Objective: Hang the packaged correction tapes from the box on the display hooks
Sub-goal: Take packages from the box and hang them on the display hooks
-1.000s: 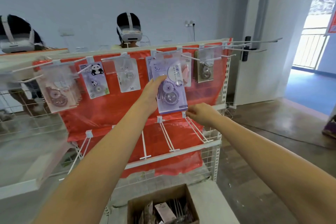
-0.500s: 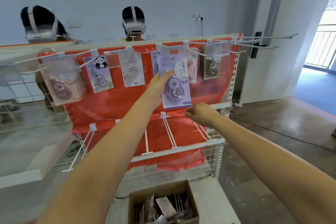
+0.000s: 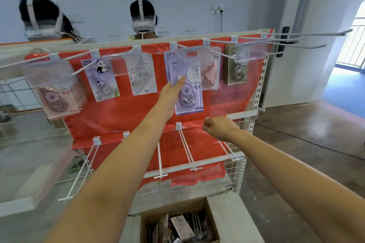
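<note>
My left hand point(image 3: 171, 92) holds a purple packaged correction tape point(image 3: 189, 92) by its left edge, thumb on the front. The package's top sits at the upper row hook point(image 3: 194, 50) under a clear label holder. My right hand point(image 3: 219, 126) hovers lower right of the package, fingers loosely curled, holding nothing. The cardboard box point(image 3: 177, 209) with several more packages stands at the bottom centre, below the rack. Other packages hang along the upper row: a panda one point(image 3: 101, 81), a white one point(image 3: 142, 77), a pink one point(image 3: 211, 71) and a grey one point(image 3: 237, 69).
The rack has a red plastic backing point(image 3: 126, 116) and a lower row of bare white hooks point(image 3: 185, 150). Long bare hooks point(image 3: 308, 34) stick out at the upper right. Two people with headsets stand behind the rack. A doorway opens at the right.
The purple package has moved up toward the upper hook with my left hand. My right hand has stayed below the package's lower right corner.
</note>
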Motion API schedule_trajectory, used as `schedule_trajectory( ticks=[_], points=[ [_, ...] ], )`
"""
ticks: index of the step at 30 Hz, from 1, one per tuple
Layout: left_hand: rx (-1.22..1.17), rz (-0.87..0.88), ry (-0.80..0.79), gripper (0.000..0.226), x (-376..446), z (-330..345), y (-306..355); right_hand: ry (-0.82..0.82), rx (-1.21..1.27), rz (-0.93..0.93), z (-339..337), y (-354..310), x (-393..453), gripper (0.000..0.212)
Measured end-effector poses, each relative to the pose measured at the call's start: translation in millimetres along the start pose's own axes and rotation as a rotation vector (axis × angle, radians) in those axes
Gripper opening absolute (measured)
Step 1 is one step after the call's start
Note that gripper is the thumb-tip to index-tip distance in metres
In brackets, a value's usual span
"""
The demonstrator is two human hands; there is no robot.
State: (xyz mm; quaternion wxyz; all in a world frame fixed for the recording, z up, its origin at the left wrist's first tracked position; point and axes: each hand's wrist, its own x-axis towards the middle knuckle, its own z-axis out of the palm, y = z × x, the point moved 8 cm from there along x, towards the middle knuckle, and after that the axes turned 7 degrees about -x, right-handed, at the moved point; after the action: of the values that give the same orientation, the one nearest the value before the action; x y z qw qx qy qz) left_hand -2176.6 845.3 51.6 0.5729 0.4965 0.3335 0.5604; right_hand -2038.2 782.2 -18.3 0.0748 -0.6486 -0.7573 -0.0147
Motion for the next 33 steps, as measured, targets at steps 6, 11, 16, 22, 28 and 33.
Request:
schedule_trajectory(
  ticks=[6, 11, 16, 22, 28, 33],
  points=[
    [0.018, 0.019, 0.006, 0.046, 42.2, -12.0, -9.3, 0.001, -0.006, 0.015, 10.6, 10.9, 33.4, 0.029],
    [0.035, 0.012, 0.05, 0.022, 82.6, -23.1, -14.0, -0.014, -0.017, 0.031, 11.0, 17.7, 69.6, 0.031],
    [0.08, 0.038, 0.035, 0.012, 115.0, -30.7, -13.9, -0.022, -0.014, 0.035, 13.7, 20.0, 97.5, 0.032],
    [0.031, 0.001, 0.058, 0.015, 131.1, -35.0, -18.9, -0.021, -0.009, 0.054, 17.9, 20.1, 111.7, 0.032],
    [0.109, -0.08, 0.04, 0.037, 120.6, -47.0, -37.5, -0.031, -0.023, 0.019, 20.6, 15.2, 110.9, 0.031],
    [0.22, -0.219, 0.015, 0.037, 90.5, -68.8, -68.0, -0.015, -0.027, 0.013, 14.7, 9.8, 101.5, 0.031]
  ],
)
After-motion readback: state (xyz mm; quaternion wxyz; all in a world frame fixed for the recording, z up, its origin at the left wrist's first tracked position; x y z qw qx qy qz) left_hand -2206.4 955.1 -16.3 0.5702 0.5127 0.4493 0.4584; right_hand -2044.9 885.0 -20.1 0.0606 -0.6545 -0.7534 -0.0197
